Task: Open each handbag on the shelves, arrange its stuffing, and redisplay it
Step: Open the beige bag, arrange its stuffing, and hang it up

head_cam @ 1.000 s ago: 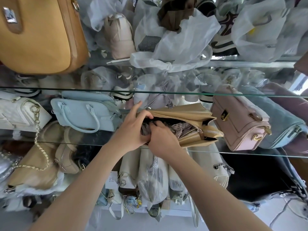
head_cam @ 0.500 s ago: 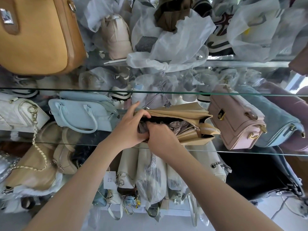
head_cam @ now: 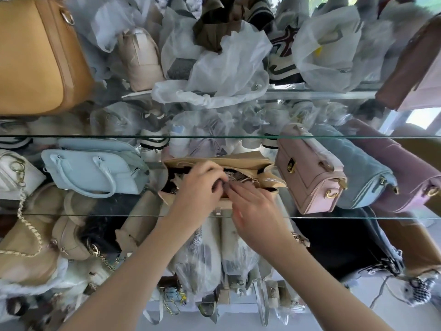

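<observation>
So the tan handbag (head_cam: 214,161) is sitting on the middle glass shelf (head_cam: 358,218), roughly halfway along it and close to the front edge. It's lying tipped so the unzipped top faces the camera, and you can see crumpled grey-brown stuffing (head_cam: 235,175) in the opening.

Both hands are right at the mouth of the bag. The left hand (head_cam: 198,187) has its fingers curled down into the opening and looks like it's got a dark wad of the stuffing gripped. The right hand (head_cam: 255,211) comes in from the front edge of the shelf with its fingers fairly straight and loose, tips against the front lip of the bag just beside the left hand's fingertips, not wrapped around anything. It's a bit blurry there, so I can't tell if it's touching stuffing or just the zip edge.

A light blue handbag (head_cam: 95,173) sits just beside the tan one toward the left end of the shelf. A pink handbag (head_cam: 307,173) is almost touching it on the right, with a blue quilted bag (head_cam: 358,168) right behind that one.
</observation>
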